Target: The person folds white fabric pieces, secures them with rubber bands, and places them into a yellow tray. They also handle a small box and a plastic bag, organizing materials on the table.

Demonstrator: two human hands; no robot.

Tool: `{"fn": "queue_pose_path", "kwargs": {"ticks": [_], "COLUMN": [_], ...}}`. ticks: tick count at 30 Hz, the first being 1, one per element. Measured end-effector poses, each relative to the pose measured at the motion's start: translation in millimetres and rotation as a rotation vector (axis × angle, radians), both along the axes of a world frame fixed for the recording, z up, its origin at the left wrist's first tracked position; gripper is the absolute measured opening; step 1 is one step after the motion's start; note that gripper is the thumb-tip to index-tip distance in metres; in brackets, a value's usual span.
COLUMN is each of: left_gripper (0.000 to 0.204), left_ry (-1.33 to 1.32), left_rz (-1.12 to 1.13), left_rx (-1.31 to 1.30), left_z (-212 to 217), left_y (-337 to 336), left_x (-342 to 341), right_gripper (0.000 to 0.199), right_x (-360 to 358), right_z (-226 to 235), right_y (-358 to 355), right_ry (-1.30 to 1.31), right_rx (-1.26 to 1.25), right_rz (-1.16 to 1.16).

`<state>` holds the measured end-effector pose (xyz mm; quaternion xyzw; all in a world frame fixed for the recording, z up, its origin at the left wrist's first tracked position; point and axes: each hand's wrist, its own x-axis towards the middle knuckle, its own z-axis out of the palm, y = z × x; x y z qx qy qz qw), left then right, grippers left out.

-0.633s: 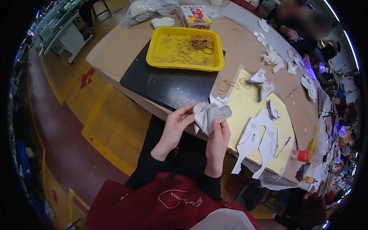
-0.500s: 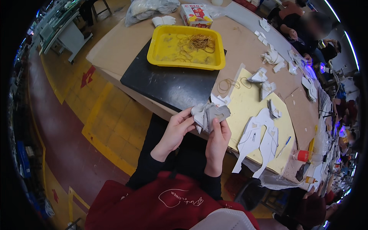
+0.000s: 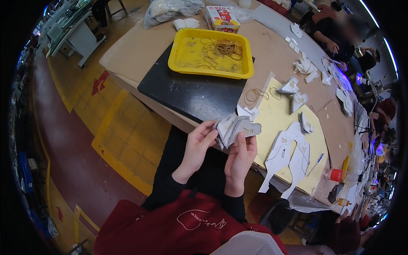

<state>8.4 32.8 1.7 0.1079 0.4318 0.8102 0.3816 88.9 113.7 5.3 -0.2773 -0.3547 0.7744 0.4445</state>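
Note:
Both hands hold a fanned stack of grey cut pieces (image 3: 236, 127) in front of my lap, just off the table's near edge. My left hand (image 3: 199, 143) grips the stack's left side with its fingertips. My right hand (image 3: 240, 156) supports it from below, thumb pressed on the front piece. Close behind the stack lie small white cut pieces (image 3: 247, 111) and loose rubber bands (image 3: 254, 96) on a yellow mat (image 3: 280, 127).
A yellow tray (image 3: 178, 59) with rubber bands sits on a black mat (image 3: 187, 91). Large white cut shapes (image 3: 284, 157), a blue pen (image 3: 315, 164) and a red-capped bottle (image 3: 333, 174) lie at the right. Other people work at the far end (image 3: 335, 34).
The stack has tilted and spread a little wider between my hands; my left fingers have shifted along its edge. Both hands stay in the same place.

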Motion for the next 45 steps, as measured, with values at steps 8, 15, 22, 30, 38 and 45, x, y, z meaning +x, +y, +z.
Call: {"fn": "queue_pose_path", "kwargs": {"ticks": [8,15,22,30,38,45], "left_gripper": [0.051,0.043,0.040,0.047,0.049,0.045], "left_ry": [0.079,0.150,0.068,0.070,0.093,0.094], "left_rz": [0.068,0.072,0.012,0.017,0.019,0.008], "left_rx": [0.012,-0.140,-0.100,-0.114,-0.146,-0.121], "left_z": [8.9,10.3,3.8,8.8,6.1,8.2], "left_y": [1.6,-4.5,-10.0,-6.9,-5.0,-4.0], "left_x": [5.8,-1.7,-4.8,5.3,6.3,8.3], "right_gripper": [0.031,0.029,0.033,0.043,0.042,0.037], "right_x": [1.1,11.3,17.4,19.4,14.5,15.8], "right_z": [-1.6,5.1,7.6,3.9,11.7,6.5], "right_y": [-4.5,-1.8,0.9,4.7,4.9,5.5], "right_ry": [-0.033,-0.067,-0.106,-0.339,-0.332,-0.319], "right_rx": [0.012,0.051,0.100,0.331,0.210,0.219], "right_rz": [-0.017,0.023,0.005,0.099,-0.008,0.004]}}
